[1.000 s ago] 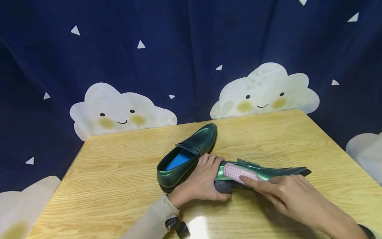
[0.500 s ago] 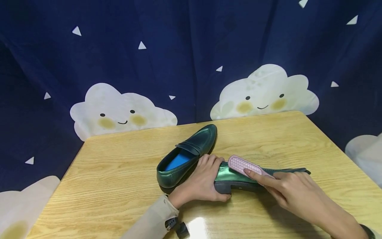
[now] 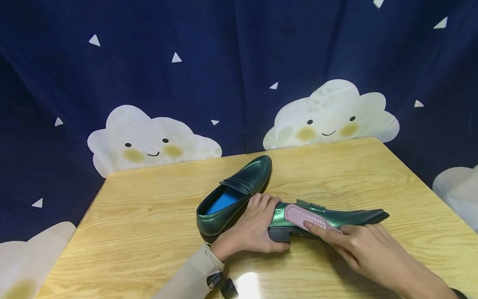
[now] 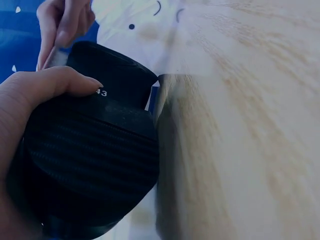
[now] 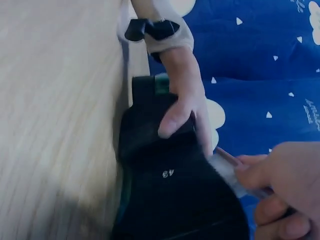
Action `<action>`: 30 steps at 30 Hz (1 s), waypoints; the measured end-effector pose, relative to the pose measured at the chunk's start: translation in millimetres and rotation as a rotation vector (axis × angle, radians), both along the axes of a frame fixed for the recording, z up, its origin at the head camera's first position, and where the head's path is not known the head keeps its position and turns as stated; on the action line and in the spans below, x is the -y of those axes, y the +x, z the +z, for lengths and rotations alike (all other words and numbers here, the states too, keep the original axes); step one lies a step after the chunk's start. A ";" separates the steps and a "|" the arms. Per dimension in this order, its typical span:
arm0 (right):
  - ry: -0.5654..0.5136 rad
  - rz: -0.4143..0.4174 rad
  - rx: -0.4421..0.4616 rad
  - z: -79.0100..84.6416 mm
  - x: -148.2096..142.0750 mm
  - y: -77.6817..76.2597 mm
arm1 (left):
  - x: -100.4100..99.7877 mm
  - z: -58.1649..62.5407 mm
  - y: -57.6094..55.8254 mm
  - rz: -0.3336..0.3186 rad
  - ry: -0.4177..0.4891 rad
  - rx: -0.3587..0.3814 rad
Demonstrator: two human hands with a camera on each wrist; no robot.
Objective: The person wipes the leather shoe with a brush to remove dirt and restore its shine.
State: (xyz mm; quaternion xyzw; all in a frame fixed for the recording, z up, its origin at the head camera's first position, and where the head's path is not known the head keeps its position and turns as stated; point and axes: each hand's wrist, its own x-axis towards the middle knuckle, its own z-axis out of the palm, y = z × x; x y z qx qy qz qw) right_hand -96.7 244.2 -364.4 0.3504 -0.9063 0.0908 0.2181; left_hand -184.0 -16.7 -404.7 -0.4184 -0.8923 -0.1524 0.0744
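Observation:
My left hand (image 3: 252, 228) grips the heel end of a dark green loafer (image 3: 354, 216) lying on its side, toe to the right. In the left wrist view, the left thumb (image 4: 75, 82) presses on its black sole (image 4: 95, 145) near the number 43. The right hand (image 3: 373, 249) holds a pink brush (image 3: 296, 216), index finger stretched along its back. In the right wrist view, pale bristles (image 5: 225, 170) lie against the shoe's upper, beside the sole's edge. A matching loafer (image 3: 213, 220) with a blue insole (image 3: 224, 200) stands upright just left of the left hand.
Everything rests on a light wooden table (image 3: 142, 220). Behind its far edge hangs a dark blue curtain (image 3: 239, 74) with smiling clouds and white triangles. A dark strap with a small black device (image 3: 222, 284) sits at the left wrist.
The brush went up to the loafer's top edge half a second ago, then came back down over its side. The left hand and the upright loafer have stayed in place.

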 end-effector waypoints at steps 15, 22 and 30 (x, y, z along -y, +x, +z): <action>0.024 -0.033 0.190 -5.1 -21.7 23.5 | -0.1 1.5 4.5 -0.027 0.009 0.020; -0.072 -0.092 0.083 -3.3 -29.8 23.0 | 4.9 2.0 1.8 -0.048 0.043 0.045; -0.098 0.032 0.142 -3.8 -32.5 28.6 | 2.2 1.3 0.9 -0.051 0.104 -0.005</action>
